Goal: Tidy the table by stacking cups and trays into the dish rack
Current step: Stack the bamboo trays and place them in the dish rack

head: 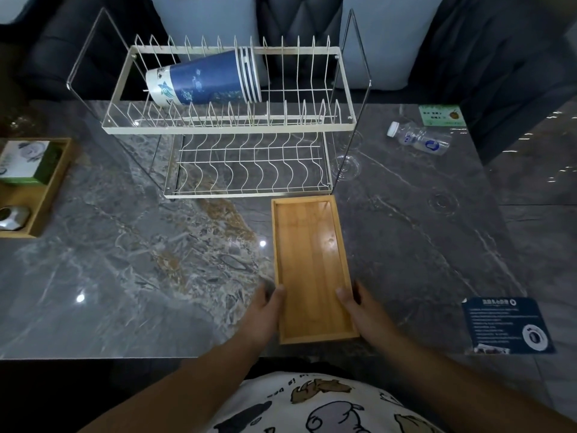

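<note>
Cups (206,78) in rack (229,128) top tier, tray (312,267) before rack, bottle (420,140) right

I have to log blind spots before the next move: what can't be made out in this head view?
- Fingers of the left hand and right hand: hidden under and behind the wooden tray; only the thumbs show on its rims.
- How many paper cups are nested in the dish rack: rims overlap.
- Second wooden tray: cut off by the left edge.
- Dark card text: too small.
</note>
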Demonstrator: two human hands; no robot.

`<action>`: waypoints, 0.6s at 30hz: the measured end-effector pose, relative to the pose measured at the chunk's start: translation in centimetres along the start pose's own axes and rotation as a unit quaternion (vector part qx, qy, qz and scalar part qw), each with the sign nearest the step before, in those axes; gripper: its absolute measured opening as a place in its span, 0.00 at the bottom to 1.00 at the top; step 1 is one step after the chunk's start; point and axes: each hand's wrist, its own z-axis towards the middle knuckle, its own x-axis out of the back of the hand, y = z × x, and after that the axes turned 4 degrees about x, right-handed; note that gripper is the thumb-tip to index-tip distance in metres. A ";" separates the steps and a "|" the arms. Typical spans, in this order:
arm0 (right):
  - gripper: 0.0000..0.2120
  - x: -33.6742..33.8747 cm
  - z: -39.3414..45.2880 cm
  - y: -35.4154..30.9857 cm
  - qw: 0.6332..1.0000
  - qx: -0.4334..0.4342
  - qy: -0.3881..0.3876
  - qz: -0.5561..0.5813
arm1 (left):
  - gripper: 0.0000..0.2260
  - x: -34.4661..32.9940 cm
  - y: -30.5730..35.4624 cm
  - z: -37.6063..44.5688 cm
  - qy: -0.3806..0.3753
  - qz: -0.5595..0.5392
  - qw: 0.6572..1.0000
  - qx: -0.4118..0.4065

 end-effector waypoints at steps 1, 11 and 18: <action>0.39 -0.4 -0.1 0.0 1.000 0.000 0.002 0.008 | 0.13 -0.4 -0.4 0.0 -0.010 -0.028 0.999 0.011; 0.27 -2.8 0.4 0.1 0.981 -0.100 0.035 0.161 | 0.16 -2.1 -2.3 0.3 -0.020 -0.130 0.991 0.037; 0.24 -2.9 0.1 0.2 0.966 -0.123 0.031 0.224 | 0.17 -1.8 -2.5 0.1 -0.042 -0.161 0.985 0.049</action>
